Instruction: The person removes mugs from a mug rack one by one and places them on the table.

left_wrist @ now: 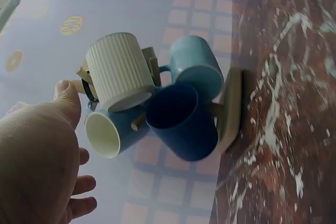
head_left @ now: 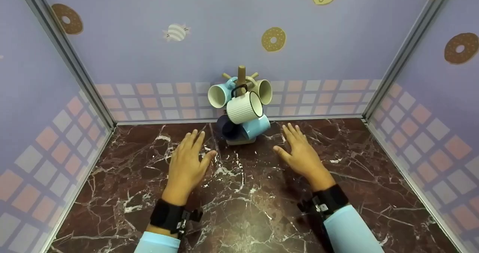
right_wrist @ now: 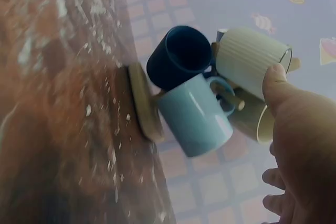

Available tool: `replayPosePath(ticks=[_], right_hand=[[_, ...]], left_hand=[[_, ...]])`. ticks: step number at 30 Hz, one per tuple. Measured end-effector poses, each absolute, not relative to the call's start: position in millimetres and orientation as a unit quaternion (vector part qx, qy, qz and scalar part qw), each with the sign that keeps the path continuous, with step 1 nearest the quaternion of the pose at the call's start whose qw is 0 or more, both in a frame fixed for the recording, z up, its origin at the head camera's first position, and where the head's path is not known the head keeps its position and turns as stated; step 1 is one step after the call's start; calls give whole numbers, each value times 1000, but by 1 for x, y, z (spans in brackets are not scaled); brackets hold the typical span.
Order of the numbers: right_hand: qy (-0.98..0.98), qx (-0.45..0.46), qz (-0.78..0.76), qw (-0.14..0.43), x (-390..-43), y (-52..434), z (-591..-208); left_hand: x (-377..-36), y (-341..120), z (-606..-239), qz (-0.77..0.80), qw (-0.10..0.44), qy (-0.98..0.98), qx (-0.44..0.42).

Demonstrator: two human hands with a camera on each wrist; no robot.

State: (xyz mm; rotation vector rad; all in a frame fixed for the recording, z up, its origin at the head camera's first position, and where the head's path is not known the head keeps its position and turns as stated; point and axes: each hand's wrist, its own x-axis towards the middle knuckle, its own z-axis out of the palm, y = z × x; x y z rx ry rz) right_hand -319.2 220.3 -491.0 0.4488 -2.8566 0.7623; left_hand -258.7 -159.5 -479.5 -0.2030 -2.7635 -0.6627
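Observation:
A wooden mug tree [head_left: 241,77] stands at the back middle of the marble table [head_left: 239,200], against the wall. Several mugs hang on it: a white ribbed mug [head_left: 244,107] in front, a light blue mug [head_left: 257,126] and a dark blue mug [head_left: 227,129] low down, a cream mug [head_left: 263,91] and another light blue mug [head_left: 220,94] higher up. My left hand [head_left: 189,159] lies flat on the table left of the tree, fingers straight, holding nothing. My right hand [head_left: 301,154] lies flat to the right, also with nothing in it. The wrist views show the white ribbed mug [left_wrist: 116,71] [right_wrist: 251,60] and the dark blue mug [left_wrist: 181,120] [right_wrist: 179,57].
Lilac walls with doughnut prints enclose the table on three sides, with metal corner posts [head_left: 65,54] [head_left: 406,47]. The tree's round wooden base [right_wrist: 144,109] sits on the marble.

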Motion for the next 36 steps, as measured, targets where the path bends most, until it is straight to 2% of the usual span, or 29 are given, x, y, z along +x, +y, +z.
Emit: replayPosePath(ticks=[14,21,36], right_hand=[[-911,114,382,108,-361,157,-439],[-883,96,450,93,-380,138,-430],[-852,57,509,107,-392,118,-423]], left_hand=[[-311,-118,-449,-277,165,-939,-118],[-334,-105,-443,-315,157,-928,-121],[-348,-82,-444,-371,131,-911,-124]])
